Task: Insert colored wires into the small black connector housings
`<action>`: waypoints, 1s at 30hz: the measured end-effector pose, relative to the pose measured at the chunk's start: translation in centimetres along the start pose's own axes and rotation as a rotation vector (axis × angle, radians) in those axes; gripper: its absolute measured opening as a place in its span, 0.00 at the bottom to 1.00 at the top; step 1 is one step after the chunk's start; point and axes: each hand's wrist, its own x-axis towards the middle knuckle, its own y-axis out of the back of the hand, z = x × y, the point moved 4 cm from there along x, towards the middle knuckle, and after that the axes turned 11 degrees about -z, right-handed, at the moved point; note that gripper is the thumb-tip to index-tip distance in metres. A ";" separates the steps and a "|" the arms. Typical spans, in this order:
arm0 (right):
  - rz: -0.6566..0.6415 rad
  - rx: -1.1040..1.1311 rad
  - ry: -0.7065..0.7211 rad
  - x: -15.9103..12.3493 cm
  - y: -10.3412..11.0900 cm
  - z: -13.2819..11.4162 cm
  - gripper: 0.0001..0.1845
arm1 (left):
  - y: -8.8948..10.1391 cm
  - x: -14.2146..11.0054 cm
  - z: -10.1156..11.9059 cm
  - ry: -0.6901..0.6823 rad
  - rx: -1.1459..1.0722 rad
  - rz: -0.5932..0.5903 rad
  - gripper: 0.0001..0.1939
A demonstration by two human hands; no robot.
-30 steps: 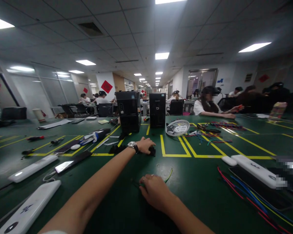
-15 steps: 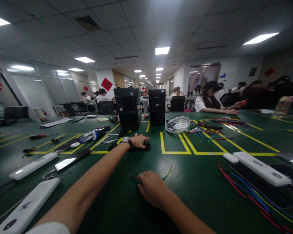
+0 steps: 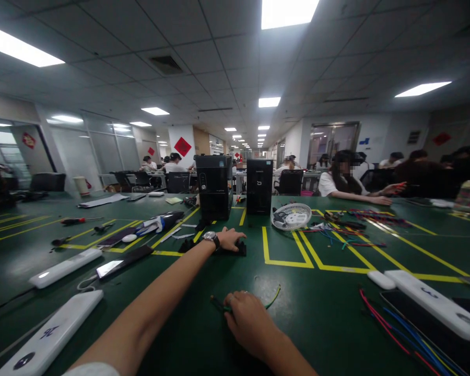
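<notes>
My left hand (image 3: 232, 240), with a watch (image 3: 210, 236) on its wrist, reaches out over dark black parts (image 3: 240, 250) lying on the green table. Its fingers are spread above them; the palm hides whatever touches there. More black pieces (image 3: 187, 245) lie left of the wrist. Closer to me, my right hand (image 3: 247, 313) is closed round a green-and-yellow wire (image 3: 274, 298). One end of the wire curves up to the right, while the dark other end sticks out to the left.
Two black computer towers (image 3: 259, 187) stand beyond my left hand. A white basket (image 3: 291, 217) holds small parts, with coloured wires (image 3: 347, 237) beside it. White power banks (image 3: 434, 303), phones and a screwdriver (image 3: 76, 221) lie around. A person (image 3: 344, 177) sits across the table.
My left hand and the black part under it have shifted slightly left, and its fingers look more spread. My right hand keeps the wire in nearly the same place. The camera view has tilted.
</notes>
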 end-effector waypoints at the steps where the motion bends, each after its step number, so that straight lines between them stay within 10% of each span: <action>1: 0.002 -0.002 -0.001 0.0 0.0 0.0 0.09 | 0.0 0.1 -0.1 0.000 -0.004 -0.001 0.35; 30: 0.025 -0.003 -0.018 0.2 -1.2 0.5 0.09 | -0.5 0.2 -0.5 -0.003 -0.057 -0.022 0.35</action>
